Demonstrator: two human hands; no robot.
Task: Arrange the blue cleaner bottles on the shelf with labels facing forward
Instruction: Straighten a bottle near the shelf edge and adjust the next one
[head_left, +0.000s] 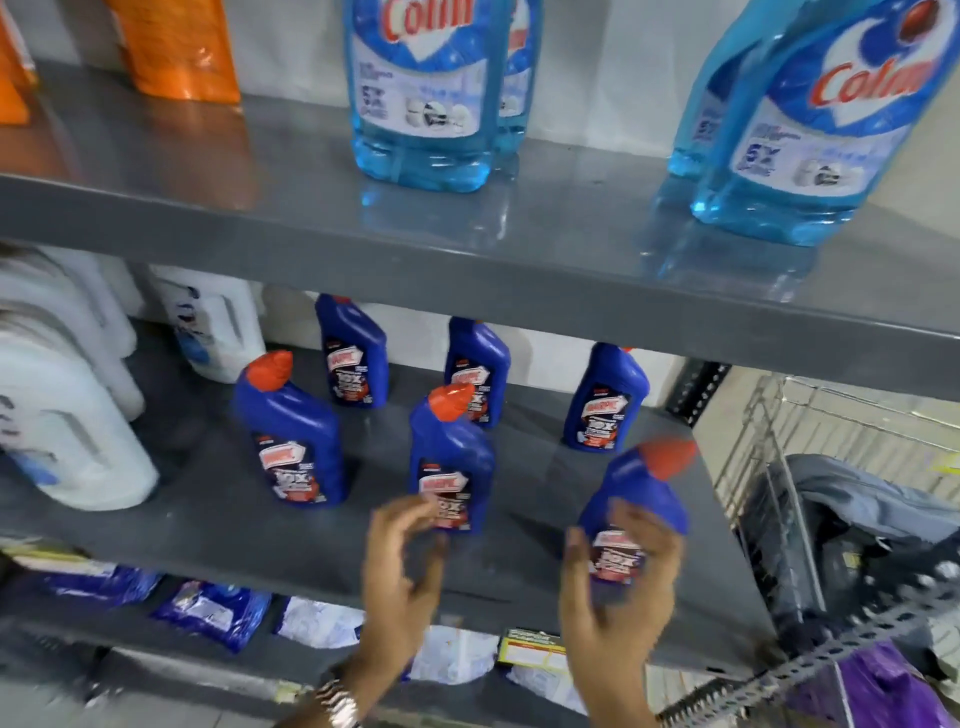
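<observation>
Several dark blue cleaner bottles with red caps stand on the grey middle shelf (218, 525), labels toward me: one front left (293, 436), one front middle (452, 462), and three in the back row (356, 353), (478, 369), (608, 400). My right hand (618, 587) is shut on another blue bottle (641, 499), tilted, near the shelf's front right edge. My left hand (402, 582) hovers open just in front of the front middle bottle, fingers spread, holding nothing. A watch is on my left wrist.
White jugs (62, 426) stand at the left of the same shelf. Light blue Colin bottles (426, 88) and orange packs (182, 47) sit on the upper shelf. Pouches lie on the lower shelf. A wire cart (831, 467) with a grey bag stands at right.
</observation>
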